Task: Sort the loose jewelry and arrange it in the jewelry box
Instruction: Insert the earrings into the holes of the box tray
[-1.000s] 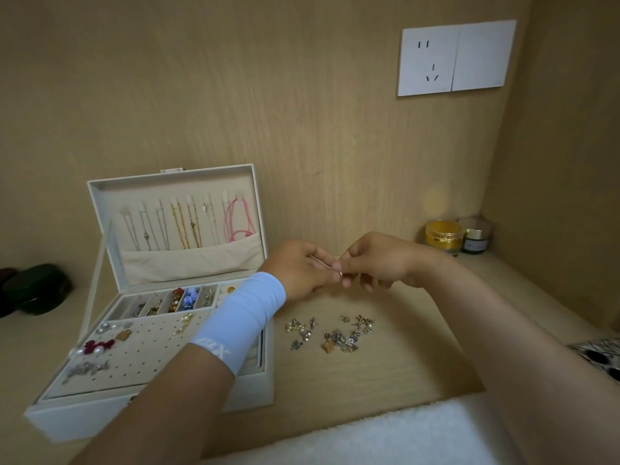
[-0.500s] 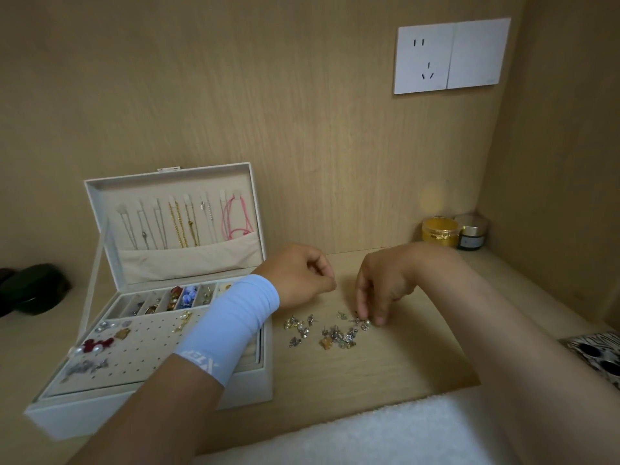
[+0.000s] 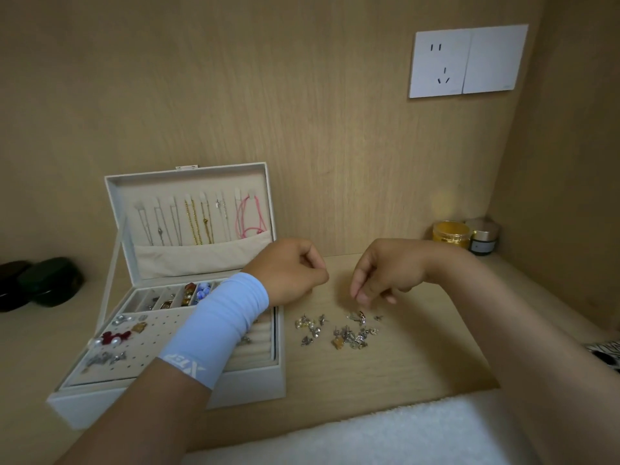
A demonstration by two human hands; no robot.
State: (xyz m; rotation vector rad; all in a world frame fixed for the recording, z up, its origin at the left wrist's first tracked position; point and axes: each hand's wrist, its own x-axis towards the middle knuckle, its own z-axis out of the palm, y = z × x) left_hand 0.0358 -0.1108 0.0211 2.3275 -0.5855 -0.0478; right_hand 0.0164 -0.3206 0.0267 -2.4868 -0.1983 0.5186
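Progress looks to me well past halfway, though not finished. The jewelry box (image 3: 255, 384) stands open at lower left of the frame. Its raised lid (image 3: 228, 176) already carries a row of necklaces (image 3: 196, 223), with a pink cord (image 3: 250, 219) at the right end. Below, the narrow compartments (image 3: 174, 298) hold beads and small pieces. The perforated earring panel (image 3: 141, 347) has a few pieces on its left part, with most holes unfilled. What is left is the loose jewelry (image 3: 339, 330), a small scatter on the wooden shelf (image 3: 402, 370) just right of the box, near the middle of the frame.

The right hand (image 3: 385, 273) hangs just above that scatter, its fingertips (image 3: 360, 297) drawn together and pointing down. Whether a piece sits between them I cannot tell. The left hand (image 3: 288, 270), above a light blue wristband (image 3: 221, 320), is curled into a loose fist over the box's far right corner. Its fingers are turned away, so I cannot say if it holds anything.

The left forearm covers part of the ring rolls (image 3: 260, 337) and the panel's right side, so what lies there is hidden. The loose pieces are too small to tell apart by kind. A patterned thing (image 3: 607, 355) is cut off at the right edge.
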